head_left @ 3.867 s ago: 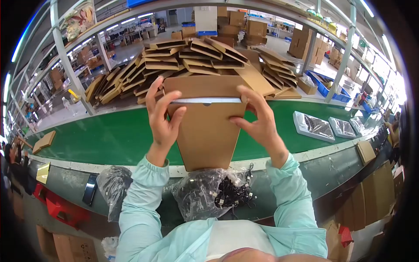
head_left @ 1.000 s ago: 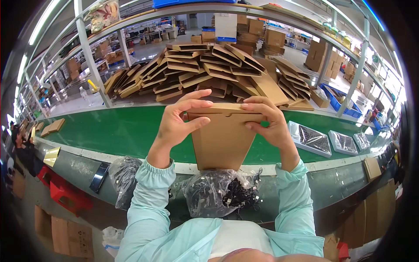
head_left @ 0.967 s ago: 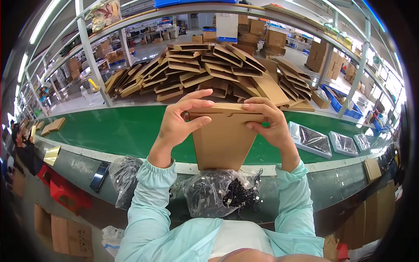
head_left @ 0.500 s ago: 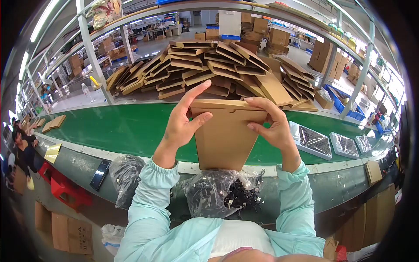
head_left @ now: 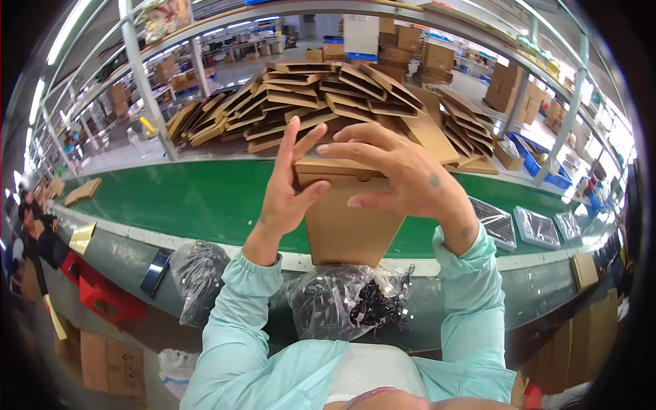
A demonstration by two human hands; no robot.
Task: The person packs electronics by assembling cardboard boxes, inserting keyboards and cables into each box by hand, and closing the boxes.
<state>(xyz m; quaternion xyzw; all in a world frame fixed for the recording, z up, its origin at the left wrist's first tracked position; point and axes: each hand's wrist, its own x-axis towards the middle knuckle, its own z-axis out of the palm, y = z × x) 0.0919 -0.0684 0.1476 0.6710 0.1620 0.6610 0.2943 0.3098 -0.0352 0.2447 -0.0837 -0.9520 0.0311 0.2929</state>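
Observation:
A closed brown cardboard box (head_left: 352,229) stands upright in front of me, its lower end by the belt's near edge. My left hand (head_left: 281,195) is at its upper left corner, thumb across the front and the first fingers stretched up; the other fingers are partly hidden behind it. My right hand (head_left: 403,171) reaches over the top edge with fingers spread, thumb low in front of the box face. Below the box lies a clear plastic bag (head_left: 321,301) with black cables (head_left: 379,304) spilling from its right side.
Folded cardboard boxes (head_left: 294,102) are heaped beyond the green conveyor belt (head_left: 171,198). Wrapped keyboards (head_left: 536,225) lie on the belt at right. A phone (head_left: 157,272) and another plastic bag (head_left: 198,277) sit at left. A person (head_left: 41,229) is at the far left.
My right hand has left the box's upper right corner and moved left over the top edge, its fingers spreading. My left hand and the box have hardly moved.

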